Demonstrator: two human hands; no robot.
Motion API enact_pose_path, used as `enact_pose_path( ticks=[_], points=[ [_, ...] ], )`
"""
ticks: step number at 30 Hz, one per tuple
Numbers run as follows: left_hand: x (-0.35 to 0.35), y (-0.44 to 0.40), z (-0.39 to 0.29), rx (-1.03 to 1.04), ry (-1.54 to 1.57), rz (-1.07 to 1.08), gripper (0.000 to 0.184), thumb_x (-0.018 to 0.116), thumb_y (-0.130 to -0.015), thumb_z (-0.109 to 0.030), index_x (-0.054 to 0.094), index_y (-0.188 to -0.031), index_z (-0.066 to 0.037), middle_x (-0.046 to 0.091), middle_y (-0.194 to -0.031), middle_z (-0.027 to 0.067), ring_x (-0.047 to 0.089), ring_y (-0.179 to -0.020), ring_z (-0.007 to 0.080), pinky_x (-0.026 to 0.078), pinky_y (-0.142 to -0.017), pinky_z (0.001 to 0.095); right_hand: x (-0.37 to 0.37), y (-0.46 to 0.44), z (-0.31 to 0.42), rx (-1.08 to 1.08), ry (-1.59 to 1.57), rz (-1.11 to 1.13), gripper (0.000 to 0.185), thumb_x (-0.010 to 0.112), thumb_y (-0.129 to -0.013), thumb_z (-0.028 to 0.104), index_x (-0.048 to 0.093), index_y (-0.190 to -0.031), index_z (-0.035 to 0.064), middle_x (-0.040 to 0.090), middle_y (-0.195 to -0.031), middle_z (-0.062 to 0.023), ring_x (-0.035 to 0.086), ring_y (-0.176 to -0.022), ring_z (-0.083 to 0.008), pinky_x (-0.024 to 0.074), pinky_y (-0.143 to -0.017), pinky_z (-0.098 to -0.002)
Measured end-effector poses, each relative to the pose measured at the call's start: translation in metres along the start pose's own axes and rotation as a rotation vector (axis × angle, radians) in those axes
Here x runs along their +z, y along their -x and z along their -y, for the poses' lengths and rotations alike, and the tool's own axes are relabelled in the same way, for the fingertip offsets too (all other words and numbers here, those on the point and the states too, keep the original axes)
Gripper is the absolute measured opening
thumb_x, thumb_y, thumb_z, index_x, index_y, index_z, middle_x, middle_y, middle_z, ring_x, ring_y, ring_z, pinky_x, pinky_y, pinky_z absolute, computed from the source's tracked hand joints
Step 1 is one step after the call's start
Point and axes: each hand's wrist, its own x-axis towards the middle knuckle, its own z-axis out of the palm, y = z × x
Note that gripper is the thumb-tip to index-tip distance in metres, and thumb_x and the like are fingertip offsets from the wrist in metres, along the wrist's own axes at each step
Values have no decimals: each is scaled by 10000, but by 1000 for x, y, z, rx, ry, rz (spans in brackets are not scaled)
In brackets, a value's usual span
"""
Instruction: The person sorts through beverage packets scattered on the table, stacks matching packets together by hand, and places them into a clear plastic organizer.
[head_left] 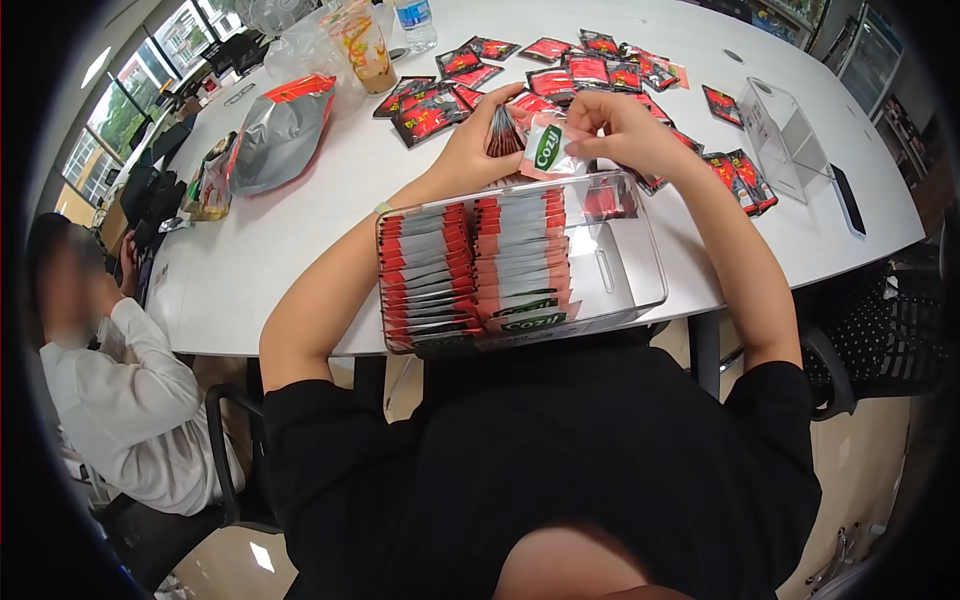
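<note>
My left hand (478, 143) is closed around a stack of sachets (503, 137) held on edge, just beyond the clear box. Pinched in my right hand (618, 132) is a sachet with a green Cozy label (547, 147), right beside that stack. The clear plastic box (640, 272) sits at the table's near edge, under my forearms. Two packed rows of red and silver sachets (428, 270) fill its left and middle parts, while its right part shows bare plastic and a few sachets at the back. Loose red sachets (585, 72) lie scattered beyond my hands.
An empty clear box (785, 140) and a phone (848, 200) are on the right of the white table (330, 220). A silver and red bag (283, 135), a drink cup (365, 55) and a water bottle (415, 25) stand left. A person (130, 380) sits left.
</note>
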Motion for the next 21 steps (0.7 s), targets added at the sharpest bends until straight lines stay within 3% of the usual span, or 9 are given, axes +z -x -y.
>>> enact_pose_path(
  ticks=[4, 5, 7, 9, 11, 15, 17, 19, 21],
  points=[
    [1, 0, -3, 19, -87, -1, 772, 694, -725, -219, 264, -1356, -111, 502, -1172, 116, 509, -1073, 206, 359, -949, 330, -12, 15, 24, -58, -2, -72, 466, 621, -723, -4, 465, -1157, 64, 565, -846, -19, 530, -744, -74, 432, -625, -226],
    [1, 1, -7, 7, -111, -8, 762, 693, -736, -228, 265, -1354, -108, 507, -1167, 114, 512, -1069, 207, 359, -947, 329, -13, 18, 30, -56, -1, -69, 466, 621, -723, -4, 465, -1157, 64, 565, -846, -19, 530, -744, -74, 432, -625, -226],
    [1, 1, -7, -25, -57, 11, 752, 688, -745, -228, 264, -1353, -104, 508, -1165, 114, 512, -1072, 208, 358, -947, 329, -15, 24, 41, -100, -184, -85, 645, 598, -717, -16, 356, -1299, 119, 565, -885, -47, 553, -749, -92, 470, -626, -237],
    [2, 0, -7, -55, -6, 31, 742, 684, -755, -228, 262, -1352, -100, 509, -1163, 114, 511, -1074, 209, 357, -948, 330, -16, 27, 45, -90, -233, -82, 651, 563, -697, -38, 364, -1305, 86, 574, -927, -75, 577, -736, -96, 498, -627, -230],
    [2, 1, -7, -17, -86, 11, 745, 685, -753, -213, 258, -1352, -94, 512, -1156, 114, 517, -1064, 200, 360, -945, 326, -18, 28, 41, -141, -349, -70, 556, 566, -676, -26, 478, -1220, 47, 616, -886, -62, 601, -688, -89, 494, -637, -233],
    [1, 0, -6, -30, -92, 10, 752, 690, -749, -219, 258, -1351, -95, 514, -1152, 111, 520, -1059, 192, 366, -942, 321, -26, 35, 53, -152, -419, 58, 420, 582, -672, 19, 550, -1090, -6, 616, -835, -50, 606, -670, -93, 492, -641, -230],
    [1, 0, -5, 16, -107, 12, 750, 689, -751, -228, 259, -1351, -99, 517, -1146, 106, 530, -1037, 181, 380, -927, 311, -27, 35, 53, -162, -210, 168, 315, 603, -664, 40, 584, -972, -24, 608, -777, -51, 614, -577, -120, 504, -536, -213],
    [1, 0, -2, 4, -78, 20, 747, 687, -753, -232, 260, -1352, -102, 517, -1143, 104, 532, -1029, 178, 384, -921, 309, -25, 35, 54, -145, -52, 233, 287, 626, -636, 53, 588, -914, -4, 597, -811, -46, 602, -666, -133, 479, -580, -235],
    [1, 0, -3, -9, -50, 29, 744, 685, -755, -237, 261, -1352, -105, 518, -1140, 102, 534, -1022, 176, 387, -915, 306, -19, 32, 56, -206, 402, 244, 285, 647, -615, 105, 561, -871, 15, 575, -825, -53, 562, -803, -187, 454, -694, -295]
  ],
)
